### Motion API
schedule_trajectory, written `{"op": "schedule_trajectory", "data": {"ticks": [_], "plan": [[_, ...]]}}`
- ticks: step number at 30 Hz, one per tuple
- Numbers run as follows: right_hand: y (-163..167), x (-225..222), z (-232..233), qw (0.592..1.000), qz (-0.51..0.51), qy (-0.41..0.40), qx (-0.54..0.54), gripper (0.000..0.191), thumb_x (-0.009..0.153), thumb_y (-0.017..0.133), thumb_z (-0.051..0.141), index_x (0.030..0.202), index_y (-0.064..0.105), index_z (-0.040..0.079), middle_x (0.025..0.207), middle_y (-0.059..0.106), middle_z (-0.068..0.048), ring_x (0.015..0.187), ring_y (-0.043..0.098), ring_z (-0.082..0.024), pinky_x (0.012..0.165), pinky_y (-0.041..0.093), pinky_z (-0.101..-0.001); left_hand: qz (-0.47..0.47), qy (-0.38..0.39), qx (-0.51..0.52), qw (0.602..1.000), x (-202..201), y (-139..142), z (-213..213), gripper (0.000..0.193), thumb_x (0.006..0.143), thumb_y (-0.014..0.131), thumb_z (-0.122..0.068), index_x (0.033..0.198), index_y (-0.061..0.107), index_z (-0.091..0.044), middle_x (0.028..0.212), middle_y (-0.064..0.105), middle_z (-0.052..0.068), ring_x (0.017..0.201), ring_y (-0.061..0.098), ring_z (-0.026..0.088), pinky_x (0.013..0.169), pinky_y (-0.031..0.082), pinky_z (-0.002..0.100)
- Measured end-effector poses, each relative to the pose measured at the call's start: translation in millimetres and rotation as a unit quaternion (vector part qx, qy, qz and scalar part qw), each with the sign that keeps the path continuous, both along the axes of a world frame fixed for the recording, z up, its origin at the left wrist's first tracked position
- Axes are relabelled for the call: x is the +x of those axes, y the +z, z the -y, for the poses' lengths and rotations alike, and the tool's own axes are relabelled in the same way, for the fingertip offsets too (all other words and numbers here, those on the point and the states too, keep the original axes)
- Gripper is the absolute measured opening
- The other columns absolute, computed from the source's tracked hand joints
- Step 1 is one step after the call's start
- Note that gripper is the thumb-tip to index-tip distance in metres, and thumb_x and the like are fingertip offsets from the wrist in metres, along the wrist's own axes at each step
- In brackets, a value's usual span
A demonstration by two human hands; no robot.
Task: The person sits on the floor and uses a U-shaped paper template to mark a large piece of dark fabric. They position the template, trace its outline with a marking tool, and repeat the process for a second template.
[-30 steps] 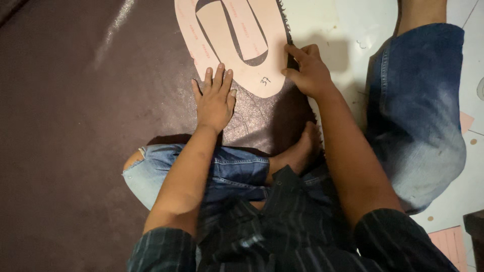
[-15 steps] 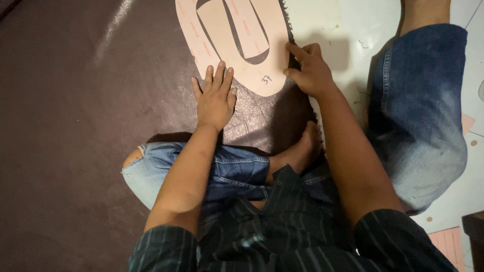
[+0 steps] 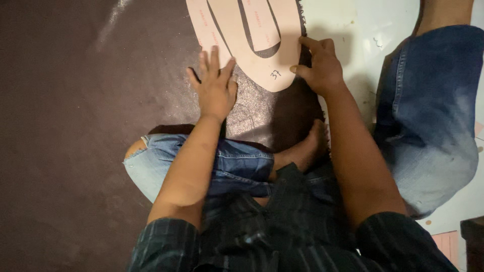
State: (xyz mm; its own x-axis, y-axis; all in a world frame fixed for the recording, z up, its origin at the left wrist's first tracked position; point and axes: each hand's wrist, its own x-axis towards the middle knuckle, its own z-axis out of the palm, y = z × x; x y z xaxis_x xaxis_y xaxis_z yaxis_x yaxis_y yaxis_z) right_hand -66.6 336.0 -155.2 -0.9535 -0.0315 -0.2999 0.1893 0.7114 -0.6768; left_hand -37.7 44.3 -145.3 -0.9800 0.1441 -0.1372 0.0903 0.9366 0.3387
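A pale pink shoe-shaped pattern template [image 3: 275, 63] with a long cut-out lies on a dark brown leather sheet [image 3: 101, 100] spread on the floor. My left hand [image 3: 214, 88] lies flat with fingers spread. Its fingertips rest on the template's lower left edge and its palm on the leather. My right hand [image 3: 322, 68] is curled at the template's right edge, with the thumb on top of the card and the fingers bent over the rim. Whether it also holds a small tool is hidden.
I sit on the floor in torn blue jeans, left knee [image 3: 151, 166] bent, right leg [image 3: 428, 111] out to the right, bare foot [image 3: 307, 148] on the leather. White flooring [image 3: 353, 30] lies beyond the leather's jagged right edge. A pink scrap [image 3: 448, 244] and a dark object [image 3: 474, 242] sit at the lower right.
Almost nothing differs. Both hands stay on the template in the same places, and the view has shifted only slightly.
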Motion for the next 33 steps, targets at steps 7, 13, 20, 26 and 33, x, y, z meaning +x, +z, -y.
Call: {"op": "schedule_trajectory", "data": {"ticks": [7, 13, 20, 26, 33], "plan": [[0.5, -0.8, 4.7, 1.0, 0.013, -0.002, 0.017, 0.075, 0.08, 0.085, 0.028, 0.148, 0.056, 0.021, 0.127, 0.05, -0.01, 0.104, 0.06, -0.026, 0.094, 0.053, -0.0395, -0.015, -0.011, 0.03, 0.999, 4.4, -6.9, 2.6, 0.046, 0.099, 0.062, -0.022, 0.145, 0.061, -0.027, 0.167, 0.026, 0.01, 0.156, 0.013, 0.04, 0.118, 0.0, 0.074], [5.3, -2.0, 6.1, 0.999, 0.035, -0.014, 0.015, 0.076, 0.08, 0.084, 0.027, 0.149, 0.054, 0.021, 0.131, 0.049, -0.01, 0.109, 0.06, -0.027, 0.096, 0.051, -0.0392, 0.011, -0.01, 0.025, 1.0, 4.3, -4.4, 1.8, 0.045, 0.101, 0.059, -0.023, 0.146, 0.06, -0.029, 0.168, 0.024, 0.009, 0.156, 0.01, 0.04, 0.118, -0.003, 0.074], [-1.9, -0.5, 1.8, 1.0, 0.008, -0.002, 0.025, 0.076, 0.079, 0.085, 0.03, 0.149, 0.056, 0.021, 0.132, 0.049, -0.012, 0.113, 0.06, -0.03, 0.096, 0.051, -0.0419, 0.042, -0.013, 0.025, 0.999, 1.1, -1.4, 1.4, 0.046, 0.103, 0.056, -0.026, 0.149, 0.056, -0.029, 0.168, 0.023, 0.009, 0.156, 0.009, 0.04, 0.118, -0.003, 0.074], [-8.5, 1.7, -1.2, 0.999, -0.041, 0.015, 0.012, 0.075, 0.081, 0.085, 0.03, 0.149, 0.056, 0.018, 0.131, 0.049, -0.014, 0.116, 0.058, -0.032, 0.096, 0.051, -0.0428, 0.048, -0.018, 0.021, 0.998, -1.2, 3.0, 2.2, 0.047, 0.104, 0.054, -0.029, 0.15, 0.053, -0.03, 0.168, 0.023, 0.009, 0.156, 0.011, 0.04, 0.118, -0.002, 0.073], [-4.7, 0.6, 0.8, 1.0, -0.003, -0.005, -0.005, 0.075, 0.08, 0.082, 0.031, 0.149, 0.056, 0.019, 0.128, 0.049, -0.012, 0.112, 0.059, -0.029, 0.097, 0.051, -0.0406, 0.024, 0.003, 0.018, 1.0, -3.4, -2.9, 4.3, 0.044, 0.102, 0.059, -0.024, 0.145, 0.057, -0.029, 0.165, 0.037, 0.007, 0.156, 0.022, 0.035, 0.122, 0.004, 0.066]]}}
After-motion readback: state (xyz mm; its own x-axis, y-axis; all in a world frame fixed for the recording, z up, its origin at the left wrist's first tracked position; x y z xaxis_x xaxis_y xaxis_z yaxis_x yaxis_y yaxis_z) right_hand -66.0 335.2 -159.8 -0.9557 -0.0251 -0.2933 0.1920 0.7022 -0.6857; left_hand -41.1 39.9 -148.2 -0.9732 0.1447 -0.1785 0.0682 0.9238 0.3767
